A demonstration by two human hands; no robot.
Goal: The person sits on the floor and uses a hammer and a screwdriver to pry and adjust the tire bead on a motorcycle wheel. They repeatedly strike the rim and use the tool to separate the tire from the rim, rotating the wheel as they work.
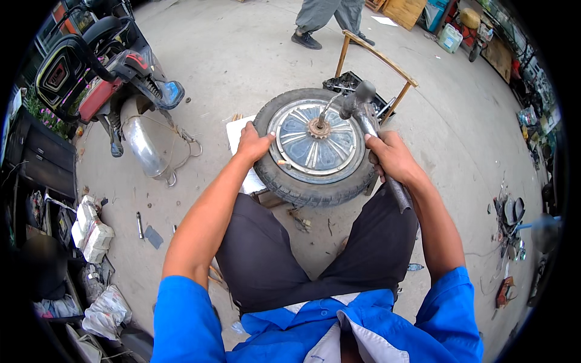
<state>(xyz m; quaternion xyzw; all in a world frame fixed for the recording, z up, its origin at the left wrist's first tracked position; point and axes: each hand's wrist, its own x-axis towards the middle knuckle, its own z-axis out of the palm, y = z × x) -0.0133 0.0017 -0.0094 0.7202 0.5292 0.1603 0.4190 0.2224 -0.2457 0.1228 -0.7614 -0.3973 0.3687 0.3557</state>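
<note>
A hub-motor wheel point(305, 181) with a black tyre, metal hub, small sprocket and cable at its centre lies flat on a low stand over a white sheet point(238, 128). My left hand point(254, 144) grips the tyre's left edge. My right hand point(393, 157) is closed around a heavy hammer point(365, 115) with a grey metal handle, its head raised over the wheel's upper right side.
A partly dismantled scooter point(91, 91) stands upper left. A wooden frame point(378, 55) and black crate point(351, 81) sit behind the wheel. Another person's legs point(321, 18) are farther back. Cluttered shelves point(45, 163) line the left; loose parts point(514, 212) lie right.
</note>
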